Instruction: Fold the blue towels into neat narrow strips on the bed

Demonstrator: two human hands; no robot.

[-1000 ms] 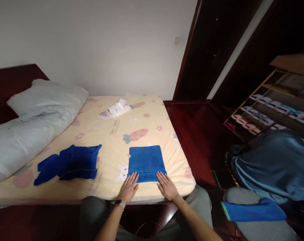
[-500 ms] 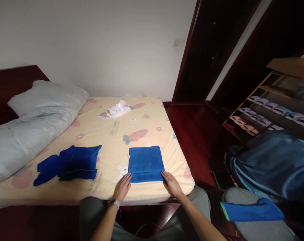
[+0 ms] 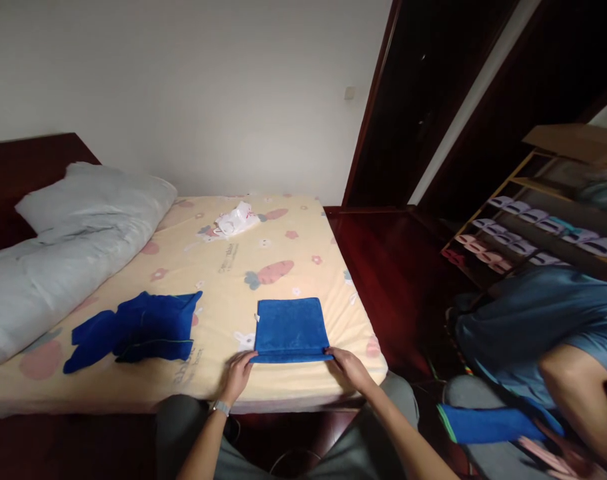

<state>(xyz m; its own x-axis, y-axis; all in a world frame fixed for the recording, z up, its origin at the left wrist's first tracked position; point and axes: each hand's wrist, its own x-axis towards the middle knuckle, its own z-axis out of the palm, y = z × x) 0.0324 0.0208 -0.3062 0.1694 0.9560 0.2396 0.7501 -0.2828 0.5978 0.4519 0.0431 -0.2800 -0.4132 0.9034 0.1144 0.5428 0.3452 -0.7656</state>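
Note:
A blue towel [image 3: 289, 323] lies folded into a near square on the bed, a small white tag at its left edge. Its near edge is turned up in a narrow strip. My left hand [image 3: 238, 375] pinches the near left corner, a watch on its wrist. At the near right corner, my right hand [image 3: 349, 368] grips the same towel between thumb and fingers. To the left lies a crumpled blue cloth [image 3: 156, 327] with greenish edging, apart from both hands.
The bed [image 3: 223, 280] has a patterned yellow sheet. A white plastic bag [image 3: 236, 220] and a grey-white quilt [image 3: 78, 247] lie farther back. At right, another person's hand [image 3: 553, 457] is by a green-edged blue towel [image 3: 488, 423]. A slipper rack [image 3: 523, 180] stands behind.
Both my hands have gone from resting flat at the towel's near corners to pinching them, and the near edge is lifted slightly. The other person's arm and hand have come into view at right.

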